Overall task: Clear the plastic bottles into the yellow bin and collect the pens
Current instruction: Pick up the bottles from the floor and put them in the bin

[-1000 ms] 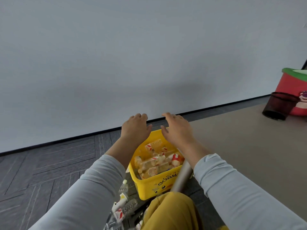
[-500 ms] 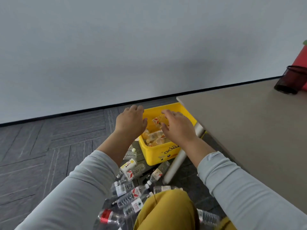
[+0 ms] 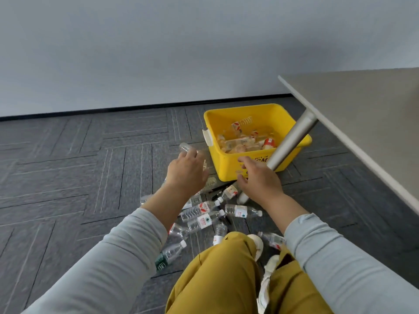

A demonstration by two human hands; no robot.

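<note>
The yellow bin (image 3: 229, 171) stands on the carpet beside a table leg, with several bottles lying inside it. In front of it several clear plastic bottles (image 3: 199, 209) lie scattered on the floor, and black pens (image 3: 221, 188) lie among them. My left hand (image 3: 186, 173) hovers left of the bin, fingers curved down over a clear bottle (image 3: 184, 147) on the floor; whether it touches the bottle is hidden. My right hand (image 3: 258, 180) hangs before the bin's front wall with its fingers spread and holds nothing.
A grey table top (image 3: 362, 123) juts in from the right, and its metal leg (image 3: 290, 141) slants down across the bin's right corner. My knees in yellow trousers (image 3: 226, 275) and a white shoe (image 3: 257, 243) sit close behind the bottles. The wall runs along the back.
Both hands have drawn back from above the bin toward the bottles on the floor. The view has tilted down and left, so the floor pile now shows fully.
</note>
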